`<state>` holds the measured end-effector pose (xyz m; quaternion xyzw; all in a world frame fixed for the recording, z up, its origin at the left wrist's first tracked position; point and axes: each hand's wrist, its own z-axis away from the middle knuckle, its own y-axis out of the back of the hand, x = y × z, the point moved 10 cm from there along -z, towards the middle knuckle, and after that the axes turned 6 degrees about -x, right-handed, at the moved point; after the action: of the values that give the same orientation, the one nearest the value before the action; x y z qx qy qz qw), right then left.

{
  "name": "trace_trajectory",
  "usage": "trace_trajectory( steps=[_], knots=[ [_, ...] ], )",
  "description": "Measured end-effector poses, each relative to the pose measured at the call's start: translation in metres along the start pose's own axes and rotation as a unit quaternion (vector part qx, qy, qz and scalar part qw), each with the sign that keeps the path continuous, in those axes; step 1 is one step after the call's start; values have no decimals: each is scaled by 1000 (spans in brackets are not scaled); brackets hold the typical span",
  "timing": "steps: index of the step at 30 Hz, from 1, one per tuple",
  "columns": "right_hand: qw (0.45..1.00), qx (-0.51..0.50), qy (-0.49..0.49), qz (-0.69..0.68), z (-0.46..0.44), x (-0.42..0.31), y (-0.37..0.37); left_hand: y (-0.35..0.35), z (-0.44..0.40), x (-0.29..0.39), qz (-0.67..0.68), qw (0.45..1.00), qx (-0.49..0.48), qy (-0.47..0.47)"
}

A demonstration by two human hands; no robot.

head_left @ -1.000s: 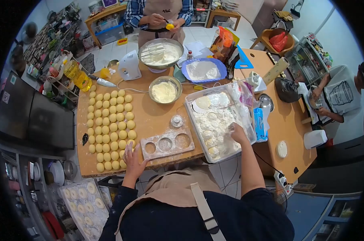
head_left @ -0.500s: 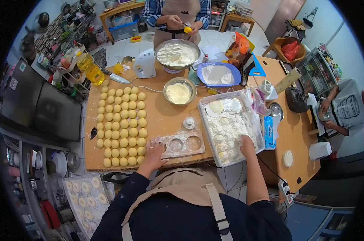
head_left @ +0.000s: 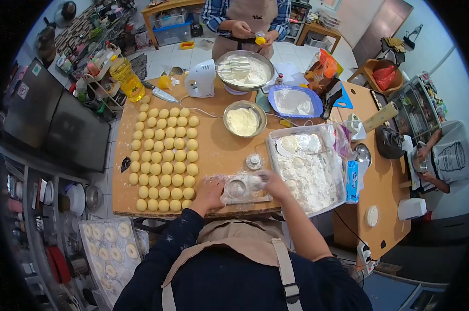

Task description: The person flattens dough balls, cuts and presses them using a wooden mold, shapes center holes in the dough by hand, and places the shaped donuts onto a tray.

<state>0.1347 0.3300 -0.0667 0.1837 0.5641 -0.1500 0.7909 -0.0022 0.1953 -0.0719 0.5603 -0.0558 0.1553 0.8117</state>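
Observation:
A flour-dusted mould board (head_left: 245, 199) with round hollows lies at the table's near edge. My left hand (head_left: 209, 195) rests on its left end, fingers stretched out and partly covering it. Over the board's right end is my right hand (head_left: 273, 185), blurred by motion. A whitish patch shows at its fingertips, but whether it holds anything is unclear. Just behind the board sits a small floury, round knobbed piece (head_left: 254, 161). Rows of yellow dough balls (head_left: 165, 180) lie to the left. A clear tub of flour (head_left: 343, 192) with pale discs in it stands to the right.
A bowl of pale cream (head_left: 243, 120), a large mixing bowl (head_left: 245, 72), a hand mixer (head_left: 201, 80), a knife (head_left: 164, 95) and an oil bottle (head_left: 126, 80) stand farther back. Ring-shaped dough fills a tray (head_left: 89, 264) lower left. Another person (head_left: 247, 26) works opposite.
My right hand has left the flour tub and moved left to the board's right end. My left hand stays on the board's left end. The whole view has shifted slightly.

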Motion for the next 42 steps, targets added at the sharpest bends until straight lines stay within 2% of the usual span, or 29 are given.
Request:
trace_trajectory(
  steps=[2,5,8,11,14,18,21,23,26,30,33,38,42],
  knots=[
    [990,-20,-36,135,-22,5,-34,-1,1,-3,23,1000,14,-5],
    [963,-62,-22,260,-44,11,-68,3,3,-3,34,999,20,-4],
    [944,6,28,330,-51,-12,-52,4,4,-4,47,999,12,-3],
    [850,156,113,490,-41,-64,-15,10,6,-1,60,998,-3,3],
    [831,104,21,547,-60,-32,1,5,4,-4,69,997,21,-7],
    [870,99,-8,483,-61,-50,10,11,5,-4,59,995,79,-22],
    [878,68,10,474,-56,-67,-2,7,1,-5,64,997,-31,4],
    [869,13,56,491,-49,-60,-23,9,2,-5,58,998,-16,5],
    [847,-63,13,527,-25,-75,-65,13,2,-4,54,998,-26,13],
    [836,-69,37,543,-15,-72,-93,11,4,-5,67,997,-39,19],
    [826,-63,56,558,-17,-67,-104,14,5,-5,79,996,36,-10],
    [817,-45,63,571,-20,-52,-105,8,2,-7,78,997,28,-2],
    [834,-6,83,546,-19,-49,-103,4,1,-9,81,997,13,8]
  ],
)
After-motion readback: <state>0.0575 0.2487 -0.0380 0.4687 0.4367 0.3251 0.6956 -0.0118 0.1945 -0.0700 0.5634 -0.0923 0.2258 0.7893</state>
